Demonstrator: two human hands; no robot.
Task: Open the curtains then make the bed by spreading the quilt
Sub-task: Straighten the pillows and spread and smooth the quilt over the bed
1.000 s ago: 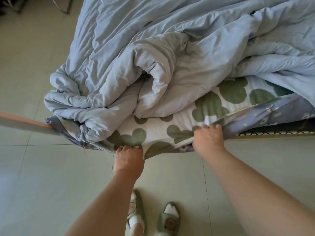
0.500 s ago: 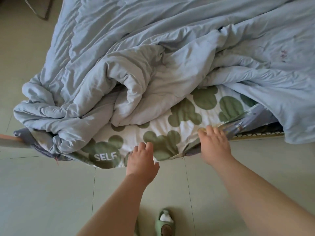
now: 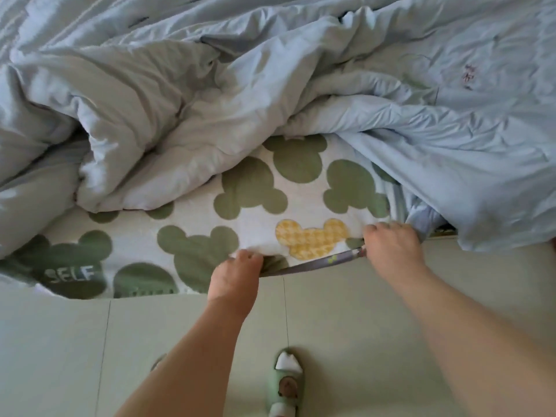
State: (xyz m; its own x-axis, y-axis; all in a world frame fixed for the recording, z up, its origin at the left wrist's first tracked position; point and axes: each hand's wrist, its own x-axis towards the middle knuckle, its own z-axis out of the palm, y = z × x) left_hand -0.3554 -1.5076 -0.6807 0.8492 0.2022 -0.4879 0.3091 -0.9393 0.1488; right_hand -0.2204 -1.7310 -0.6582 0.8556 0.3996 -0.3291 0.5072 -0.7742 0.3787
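A pale blue quilt (image 3: 270, 85) lies bunched and creased across the bed, rolled up thick at the left. Under it shows a white blanket (image 3: 249, 224) printed with green mouse-head shapes, one yellow shape and the word SELF. My left hand (image 3: 236, 279) grips the near edge of this blanket, fingers curled under it. My right hand (image 3: 391, 251) grips the same edge further right, beside a grey trim strip (image 3: 319, 263) stretched between the two hands. A fold of the quilt hangs over the bed edge just right of my right hand.
Pale tiled floor (image 3: 361, 326) runs along the near side of the bed. My foot in a green slipper (image 3: 285, 383) stands between my arms. The bed frame is hidden under the bedding.
Both hands have moved right along the blanket edge and closed on it. The view has come closer to the bed, and a yellow mouse shape on the blanket now shows.
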